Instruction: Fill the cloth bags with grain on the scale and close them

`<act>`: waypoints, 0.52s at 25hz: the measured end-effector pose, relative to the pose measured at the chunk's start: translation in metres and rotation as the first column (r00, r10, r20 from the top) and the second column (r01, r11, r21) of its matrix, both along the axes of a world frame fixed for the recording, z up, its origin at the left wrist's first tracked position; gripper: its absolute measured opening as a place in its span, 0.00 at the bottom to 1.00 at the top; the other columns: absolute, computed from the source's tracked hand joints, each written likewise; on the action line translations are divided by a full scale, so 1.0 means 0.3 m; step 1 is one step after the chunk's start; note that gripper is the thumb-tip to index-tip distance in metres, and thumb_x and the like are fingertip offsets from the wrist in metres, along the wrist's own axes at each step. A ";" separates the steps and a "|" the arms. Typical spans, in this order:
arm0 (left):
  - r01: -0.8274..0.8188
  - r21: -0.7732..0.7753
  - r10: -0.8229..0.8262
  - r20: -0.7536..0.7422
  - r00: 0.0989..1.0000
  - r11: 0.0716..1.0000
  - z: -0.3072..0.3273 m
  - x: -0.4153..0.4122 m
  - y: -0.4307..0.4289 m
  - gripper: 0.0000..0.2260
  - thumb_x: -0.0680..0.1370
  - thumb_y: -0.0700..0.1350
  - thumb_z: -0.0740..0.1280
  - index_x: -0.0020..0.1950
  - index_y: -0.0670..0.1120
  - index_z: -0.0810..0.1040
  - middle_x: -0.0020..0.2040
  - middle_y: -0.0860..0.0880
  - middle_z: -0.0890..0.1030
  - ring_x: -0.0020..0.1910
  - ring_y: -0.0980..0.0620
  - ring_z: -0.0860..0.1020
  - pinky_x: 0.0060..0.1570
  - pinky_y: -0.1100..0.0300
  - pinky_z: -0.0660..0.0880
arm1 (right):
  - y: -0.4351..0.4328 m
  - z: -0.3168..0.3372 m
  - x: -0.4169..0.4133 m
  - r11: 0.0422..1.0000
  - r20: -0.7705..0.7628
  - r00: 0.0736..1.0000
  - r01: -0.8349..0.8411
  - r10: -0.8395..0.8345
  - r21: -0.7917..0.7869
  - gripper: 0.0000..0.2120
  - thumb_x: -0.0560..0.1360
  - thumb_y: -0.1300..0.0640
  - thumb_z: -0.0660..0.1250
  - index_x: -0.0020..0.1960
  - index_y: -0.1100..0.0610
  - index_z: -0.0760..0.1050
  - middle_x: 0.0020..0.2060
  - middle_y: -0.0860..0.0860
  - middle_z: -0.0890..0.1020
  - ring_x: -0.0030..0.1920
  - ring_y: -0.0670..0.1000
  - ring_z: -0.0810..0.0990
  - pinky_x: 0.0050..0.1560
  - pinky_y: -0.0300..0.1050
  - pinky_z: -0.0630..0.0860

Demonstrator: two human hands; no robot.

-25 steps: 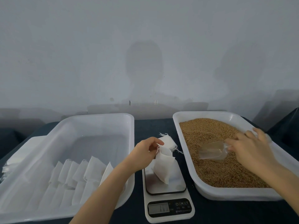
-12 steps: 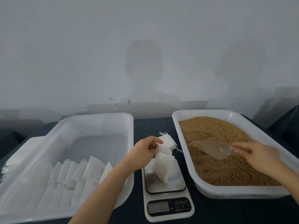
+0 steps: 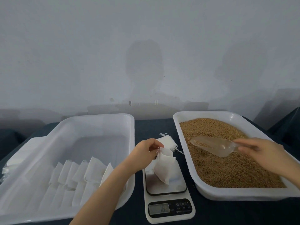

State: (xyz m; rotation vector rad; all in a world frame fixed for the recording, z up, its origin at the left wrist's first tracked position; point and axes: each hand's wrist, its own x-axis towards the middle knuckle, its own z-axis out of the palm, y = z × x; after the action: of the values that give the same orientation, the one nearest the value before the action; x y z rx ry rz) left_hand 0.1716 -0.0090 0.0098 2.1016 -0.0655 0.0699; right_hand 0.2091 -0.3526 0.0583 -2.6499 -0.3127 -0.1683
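A white cloth bag [image 3: 164, 168] stands on the steel plate of a white kitchen scale [image 3: 167, 207]. My left hand [image 3: 144, 154] pinches the bag's top edge and holds its mouth open. My right hand [image 3: 263, 151] grips the handle of a clear plastic scoop [image 3: 214, 146] that carries a little grain. The scoop hovers just above the brown grain [image 3: 227, 166] in the white tray [image 3: 185, 153] on the right, its mouth pointing left toward the bag.
A large white tray [image 3: 90, 120] on the left holds a row of several filled cloth bags [image 3: 81, 174]. A small pile of empty bags [image 3: 167, 141] lies behind the scale. More white material sits at the far left edge. A dark cloth covers the table.
My right hand has drawn the scoop up out of the grain and turned it level, pointing left. The scale's reading has changed. My left hand keeps its hold on the bag.
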 end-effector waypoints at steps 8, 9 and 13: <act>-0.019 -0.005 0.019 -0.019 1.000 1.000 0.004 0.001 -0.006 0.11 0.80 0.38 0.63 0.44 0.53 0.77 0.47 0.51 0.82 0.49 0.51 0.81 0.54 0.57 0.79 | 0.146 0.142 -0.022 0.967 0.122 0.962 -0.236 0.246 -0.092 0.14 0.71 0.48 0.67 0.56 0.37 0.76 0.44 0.34 0.79 0.50 0.39 0.75 0.67 0.51 0.64; -0.022 -0.003 0.022 -0.020 1.000 1.000 0.004 0.002 -0.006 0.11 0.80 0.38 0.63 0.44 0.53 0.77 0.47 0.51 0.81 0.48 0.51 0.81 0.54 0.57 0.79 | 0.162 0.148 -0.017 0.963 0.143 0.955 -0.242 0.258 -0.122 0.13 0.72 0.48 0.67 0.56 0.37 0.76 0.44 0.33 0.79 0.51 0.39 0.74 0.69 0.51 0.59; -0.029 -0.002 0.029 -0.028 0.999 1.000 0.005 0.005 -0.007 0.11 0.80 0.38 0.63 0.44 0.53 0.77 0.48 0.50 0.81 0.49 0.51 0.80 0.54 0.57 0.79 | 0.216 0.165 0.004 0.934 0.192 0.936 -0.239 0.295 -0.267 0.13 0.74 0.46 0.64 0.56 0.33 0.73 0.43 0.30 0.74 0.52 0.40 0.70 0.64 0.43 0.49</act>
State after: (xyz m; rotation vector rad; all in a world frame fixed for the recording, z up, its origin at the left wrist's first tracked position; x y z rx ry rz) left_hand 0.1729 -0.0113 0.0112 2.1010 -0.0183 0.0577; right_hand 0.2103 -0.2878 0.1079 -2.7899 -0.8162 -0.3692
